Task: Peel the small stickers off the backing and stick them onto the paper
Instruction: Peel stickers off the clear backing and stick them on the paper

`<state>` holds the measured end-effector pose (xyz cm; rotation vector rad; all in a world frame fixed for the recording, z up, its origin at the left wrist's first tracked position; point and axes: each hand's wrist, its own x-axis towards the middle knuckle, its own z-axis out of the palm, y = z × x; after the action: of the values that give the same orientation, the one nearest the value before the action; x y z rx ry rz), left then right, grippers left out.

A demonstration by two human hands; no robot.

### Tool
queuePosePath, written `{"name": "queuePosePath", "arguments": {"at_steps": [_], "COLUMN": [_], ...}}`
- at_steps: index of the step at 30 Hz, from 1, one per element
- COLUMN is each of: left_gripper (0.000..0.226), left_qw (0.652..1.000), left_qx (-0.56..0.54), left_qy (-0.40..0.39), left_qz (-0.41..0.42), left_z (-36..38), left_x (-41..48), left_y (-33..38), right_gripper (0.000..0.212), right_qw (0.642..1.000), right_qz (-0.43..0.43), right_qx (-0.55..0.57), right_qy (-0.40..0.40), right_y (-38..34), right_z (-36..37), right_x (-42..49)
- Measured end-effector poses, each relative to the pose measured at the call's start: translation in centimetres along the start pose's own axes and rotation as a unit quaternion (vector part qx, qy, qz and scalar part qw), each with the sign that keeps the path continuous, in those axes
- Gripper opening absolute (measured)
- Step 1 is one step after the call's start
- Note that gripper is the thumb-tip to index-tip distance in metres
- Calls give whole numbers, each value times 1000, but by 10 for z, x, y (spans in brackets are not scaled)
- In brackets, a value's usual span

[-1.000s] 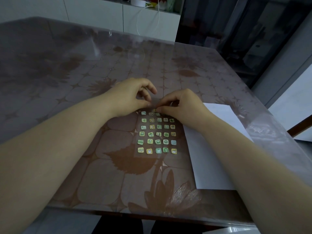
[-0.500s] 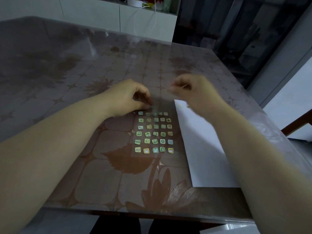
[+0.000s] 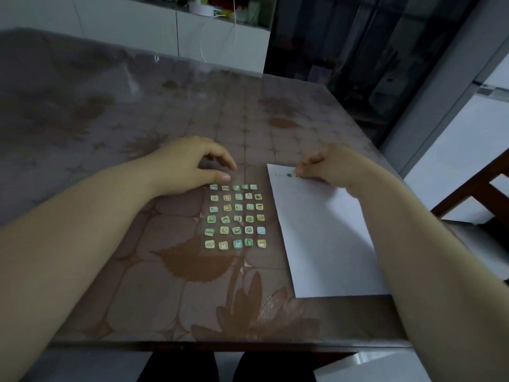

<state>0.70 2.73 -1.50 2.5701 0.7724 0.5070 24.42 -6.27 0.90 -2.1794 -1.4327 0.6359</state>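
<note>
At the upper right of the frame, a small sticker is pinched and pressed onto the white paper by the right hand. The sticker sheet, at centre, is pinned by the curled left hand, probably against sliding.

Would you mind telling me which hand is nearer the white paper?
Right. The right hand rests on the far edge of the white paper; the left hand sits beyond the sticker sheet.
</note>
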Motion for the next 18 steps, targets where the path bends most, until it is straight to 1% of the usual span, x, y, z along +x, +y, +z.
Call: {"name": "queuePosePath", "arguments": {"at_steps": [3, 6, 9, 13, 15, 18], "left_gripper": [19, 24, 35, 25, 23, 25], "left_qw": [997, 990, 989, 989, 990, 991], "left_qx": [70, 130, 138, 135, 136, 132], "left_qy": [17, 51, 57, 53, 44, 31], "left_qz": [6, 12, 14, 14, 12, 9], "left_z": [-1, -3, -4, -3, -2, -2], "left_x": [0, 0, -2, -2, -2, -2], "left_y": [-6, -8, -8, -11, -12, -11], "right_gripper": [10, 11, 16, 20, 21, 15], "right_qw": [1000, 1000, 1000, 999, 998, 998], "right_qz": [-14, -15, -2, 29, 40, 41], "right_qx": [-1, -9, -3, 27, 36, 34], "right_qy": [13, 13, 26, 30, 30, 27], "right_y": [3, 3, 2, 2, 3, 4], "right_z": [4, 3, 3, 2, 2, 3], "right_x": [1, 3, 5, 8, 8, 8]}}
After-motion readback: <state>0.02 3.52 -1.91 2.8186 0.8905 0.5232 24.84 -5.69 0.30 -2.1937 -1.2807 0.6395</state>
